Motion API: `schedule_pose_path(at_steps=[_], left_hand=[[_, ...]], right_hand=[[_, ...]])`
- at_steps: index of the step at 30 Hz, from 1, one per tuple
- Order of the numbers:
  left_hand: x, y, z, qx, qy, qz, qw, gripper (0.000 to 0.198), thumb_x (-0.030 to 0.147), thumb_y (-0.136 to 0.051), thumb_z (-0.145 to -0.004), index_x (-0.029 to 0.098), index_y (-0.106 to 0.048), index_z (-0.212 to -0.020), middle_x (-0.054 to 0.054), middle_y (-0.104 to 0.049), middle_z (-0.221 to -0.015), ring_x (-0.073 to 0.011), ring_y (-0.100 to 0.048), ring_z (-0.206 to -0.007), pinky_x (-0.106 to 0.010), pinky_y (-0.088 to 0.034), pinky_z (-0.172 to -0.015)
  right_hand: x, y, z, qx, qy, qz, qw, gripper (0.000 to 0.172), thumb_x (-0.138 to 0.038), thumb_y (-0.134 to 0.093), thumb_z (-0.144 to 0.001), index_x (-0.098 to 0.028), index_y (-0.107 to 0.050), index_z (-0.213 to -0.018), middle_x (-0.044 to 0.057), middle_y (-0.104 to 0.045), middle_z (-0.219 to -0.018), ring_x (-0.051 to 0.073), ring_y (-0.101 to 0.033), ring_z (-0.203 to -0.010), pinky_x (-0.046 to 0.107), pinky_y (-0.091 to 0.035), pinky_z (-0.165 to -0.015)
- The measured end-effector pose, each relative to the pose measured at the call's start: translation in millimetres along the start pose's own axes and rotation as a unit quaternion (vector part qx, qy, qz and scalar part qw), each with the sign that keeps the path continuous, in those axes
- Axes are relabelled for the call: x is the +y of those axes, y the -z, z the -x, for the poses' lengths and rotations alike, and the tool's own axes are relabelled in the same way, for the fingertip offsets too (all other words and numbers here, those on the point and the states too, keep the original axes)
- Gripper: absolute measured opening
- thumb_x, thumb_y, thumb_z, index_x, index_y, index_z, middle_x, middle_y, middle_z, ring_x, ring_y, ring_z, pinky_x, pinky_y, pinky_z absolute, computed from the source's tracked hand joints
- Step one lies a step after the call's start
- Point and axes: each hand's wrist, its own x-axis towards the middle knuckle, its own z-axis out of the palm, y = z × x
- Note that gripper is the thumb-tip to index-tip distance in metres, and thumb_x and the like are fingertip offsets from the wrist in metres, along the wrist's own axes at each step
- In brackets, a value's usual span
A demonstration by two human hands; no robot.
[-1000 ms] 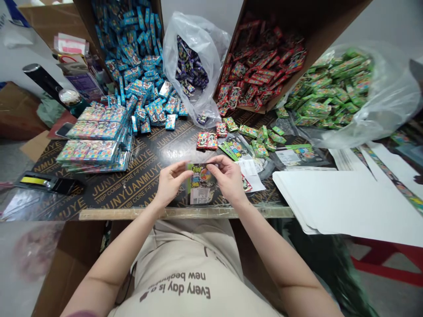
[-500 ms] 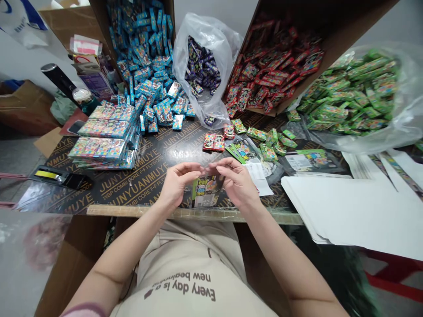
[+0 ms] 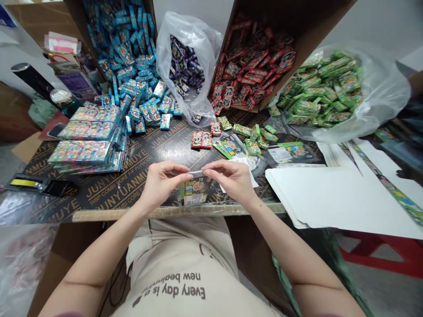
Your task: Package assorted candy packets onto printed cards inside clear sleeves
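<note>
My left hand [image 3: 168,181] and my right hand [image 3: 229,179] face each other above the table's front edge. Each pinches one end of the top edge of a small clear plastic bag [image 3: 194,189] with green, black and colourful print. The bag hangs upright between them, its lower end near the wooden edge strip. Just beyond the hands lie red small boxes [image 3: 201,139]. Right of these are loose green small boxes [image 3: 254,143] and further printed plastic bags [image 3: 231,145], partly behind my right hand.
Stacked packs [image 3: 86,141] stand at the left beside a black tape dispenser [image 3: 38,185]. Behind are blue boxes [image 3: 142,88], a bag of purple pieces [image 3: 188,66], a carton of red boxes [image 3: 251,70] and a bag of green boxes [image 3: 324,92]. White sheets [image 3: 333,198] lie right.
Both hands have shifted their pinch along the bag's top edge, which now shows stretched between the fingertips. The camera view has turned slightly right, so the table's contents appear further left.
</note>
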Motion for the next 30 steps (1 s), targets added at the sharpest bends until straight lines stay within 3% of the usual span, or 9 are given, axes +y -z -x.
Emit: schedule_pose_path(at_steps=[4, 8, 12, 16, 19, 21, 24, 27, 30], left_hand=[[3, -2.1, 3, 0.006, -0.106, -0.075, 0.991, 0.007, 0.019, -0.071, -0.076, 0.015, -0.073, -0.071, -0.004, -0.071, -0.069, -0.0123, -0.066, -0.063, -0.022, -0.053, -0.060], [0, -5.1, 13, 0.014, -0.262, -0.207, 0.943, 0.009, 0.017, -0.063, -0.083, 0.016, -0.071, -0.079, -0.007, -0.073, -0.080, -0.0127, -0.066, -0.070, -0.024, -0.054, -0.064], [-8, -4.6, 17, -0.003, -0.291, -0.230, 0.929, 0.013, 0.016, -0.058, -0.088, 0.016, -0.070, -0.084, -0.009, -0.074, -0.087, -0.0133, -0.068, -0.074, -0.024, -0.055, -0.066], [-13, 6.9, 13, -0.011, -0.229, -0.127, 0.965, 0.007, 0.017, -0.065, -0.084, 0.016, -0.071, -0.080, -0.007, -0.076, -0.088, -0.0131, -0.071, -0.076, -0.023, -0.057, -0.069], [-20, 23.6, 8, 0.102, -0.155, -0.073, 0.980, 0.003, 0.016, -0.071, -0.078, 0.018, -0.074, -0.079, -0.004, -0.076, -0.083, -0.0144, -0.072, -0.077, -0.026, -0.059, -0.072], [-30, 36.0, 7, 0.224, -0.093, -0.035, 0.970, 0.007, 0.018, -0.076, -0.073, 0.019, -0.075, -0.080, -0.002, -0.076, -0.083, -0.0145, -0.071, -0.078, -0.028, -0.059, -0.075], [-56, 53.8, 16, 0.347, -0.002, 0.014, 0.938, 0.015, 0.024, -0.080, -0.068, 0.019, -0.074, -0.080, 0.000, -0.075, -0.080, -0.0141, -0.069, -0.074, -0.032, -0.059, -0.077], [-89, 71.6, 42, 0.339, 0.126, 0.022, 0.932, 0.022, 0.031, -0.079, -0.067, 0.020, -0.070, -0.084, 0.001, -0.071, -0.075, -0.0163, -0.067, -0.068, -0.037, -0.060, -0.073], [-117, 86.2, 69, 0.284, 0.192, -0.103, 0.934, 0.034, 0.030, -0.077, -0.065, 0.020, -0.068, -0.096, -0.004, -0.071, -0.086, -0.0233, -0.068, -0.082, -0.045, -0.058, -0.082]], right_hand=[[-1, 3, -2, -0.019, 0.014, 0.010, 1.000, 0.011, -0.030, -0.073, -0.079, -0.020, -0.074, -0.079, 0.002, -0.074, -0.075, 0.015, -0.069, -0.065, 0.025, -0.058, -0.063], [6, 8, 7, -0.025, 0.099, 0.064, 0.993, 0.006, -0.023, -0.068, -0.084, -0.022, -0.074, -0.083, 0.003, -0.076, -0.085, 0.017, -0.072, -0.076, 0.028, -0.059, -0.071], [17, 7, 20, 0.014, 0.217, 0.136, 0.967, 0.013, -0.017, -0.067, -0.083, -0.024, -0.073, -0.092, 0.006, -0.076, -0.099, 0.019, -0.073, -0.086, 0.032, -0.059, -0.078], [30, -1, 27, 0.012, 0.154, 0.105, 0.982, 0.028, -0.026, -0.065, -0.086, -0.027, -0.066, -0.114, 0.007, -0.067, -0.123, 0.022, -0.066, -0.109, 0.039, -0.054, -0.094], [46, -17, 31, -0.003, 0.009, 0.046, 0.999, 0.066, -0.042, -0.070, -0.080, -0.027, -0.045, -0.139, 0.011, -0.047, -0.146, 0.026, -0.059, -0.119, 0.044, -0.051, -0.098], [59, -31, 33, -0.032, -0.088, -0.014, 0.996, 0.067, -0.047, -0.070, -0.077, -0.026, -0.047, -0.136, 0.011, -0.054, -0.138, 0.025, -0.065, -0.106, 0.041, -0.056, -0.087], [77, -49, 27, -0.036, -0.190, -0.109, 0.975, 0.050, -0.048, -0.071, -0.074, -0.023, -0.060, -0.115, 0.005, -0.069, -0.096, 0.018, -0.065, -0.068, 0.033, -0.057, -0.061], [93, -56, 2, -0.031, -0.207, -0.086, 0.974, 0.046, -0.049, -0.072, -0.071, -0.021, -0.060, -0.106, -0.003, -0.059, -0.065, 0.015, -0.056, -0.051, 0.030, -0.052, -0.051], [111, -60, -45, -0.081, -0.111, 0.090, 0.986, 0.047, -0.044, -0.077, -0.067, -0.020, -0.063, -0.105, 0.003, -0.064, -0.080, 0.021, -0.063, -0.071, 0.039, -0.055, -0.070]])
